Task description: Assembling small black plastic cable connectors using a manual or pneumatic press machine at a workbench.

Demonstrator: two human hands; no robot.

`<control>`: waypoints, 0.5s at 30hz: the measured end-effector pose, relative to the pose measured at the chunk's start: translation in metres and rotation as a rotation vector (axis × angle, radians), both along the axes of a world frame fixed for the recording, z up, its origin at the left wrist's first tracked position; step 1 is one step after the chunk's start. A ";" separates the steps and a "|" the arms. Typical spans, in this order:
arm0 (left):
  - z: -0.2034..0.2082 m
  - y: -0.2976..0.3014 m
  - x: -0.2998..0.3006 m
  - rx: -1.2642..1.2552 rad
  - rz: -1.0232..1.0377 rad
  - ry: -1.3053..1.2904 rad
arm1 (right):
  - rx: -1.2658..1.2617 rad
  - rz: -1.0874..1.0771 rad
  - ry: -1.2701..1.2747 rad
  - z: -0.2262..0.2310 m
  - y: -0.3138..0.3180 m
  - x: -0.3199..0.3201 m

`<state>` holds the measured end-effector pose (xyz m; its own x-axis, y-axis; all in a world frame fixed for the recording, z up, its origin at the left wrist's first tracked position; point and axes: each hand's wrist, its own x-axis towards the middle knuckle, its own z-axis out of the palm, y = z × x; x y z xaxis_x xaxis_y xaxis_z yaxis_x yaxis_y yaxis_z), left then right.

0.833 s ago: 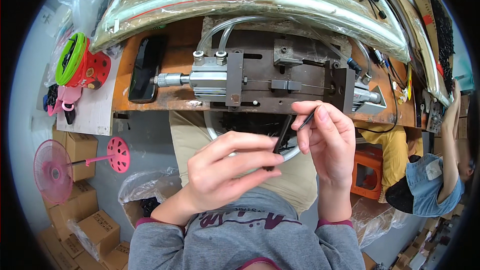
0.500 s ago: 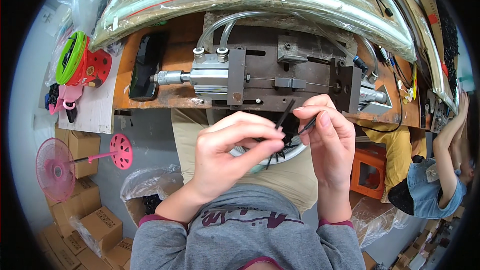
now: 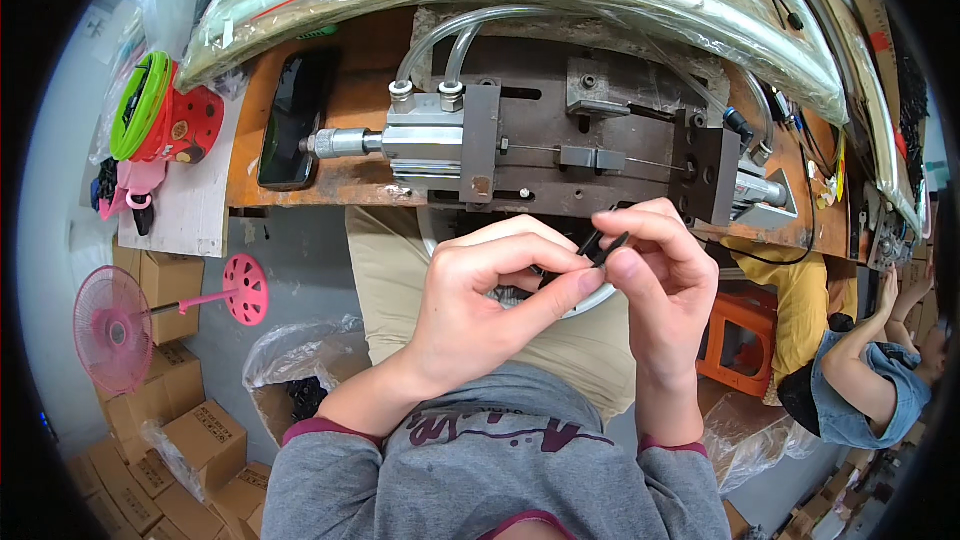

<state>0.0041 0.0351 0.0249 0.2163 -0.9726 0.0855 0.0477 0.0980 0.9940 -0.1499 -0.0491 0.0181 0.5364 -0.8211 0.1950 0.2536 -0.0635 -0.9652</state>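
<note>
My left hand (image 3: 480,300) pinches a short, thin black stick-like part (image 3: 592,242) between thumb and fingertips, just in front of the bench edge. Close against it, my right hand (image 3: 668,285) has thumb and forefinger pressed on another slim black part (image 3: 612,248). The two parts meet or nearly meet at my fingertips; whether they are joined I cannot tell. Under my hands a round whitish rim (image 3: 592,302) shows over my lap, mostly hidden. Beyond them, a dark metal fixture (image 3: 540,175) carries a silver cylinder (image 3: 425,152) and small grey blocks (image 3: 592,157) on a thin rod.
A black phone (image 3: 293,125) lies left on the wooden bench (image 3: 350,195). Farther left stand a red and green bucket (image 3: 190,125) and a pink fan (image 3: 113,328) above cardboard boxes (image 3: 202,443). An orange stool (image 3: 738,340) is at right, with another person (image 3: 865,375) beyond.
My left hand has moved right and its fingertips now come up to my right hand's. The black parts, apart before, are brought together. The view has shifted slightly.
</note>
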 end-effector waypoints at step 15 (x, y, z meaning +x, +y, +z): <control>0.000 0.002 0.003 -0.041 -0.037 -0.090 | -0.338 -0.037 0.116 0.002 0.000 -0.010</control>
<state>0.0071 0.0375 0.0249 0.1696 -0.9751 0.1431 -0.0367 0.1388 0.9896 -0.1602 -0.0492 0.0202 0.5419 -0.7399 0.3986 0.1353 -0.3913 -0.9103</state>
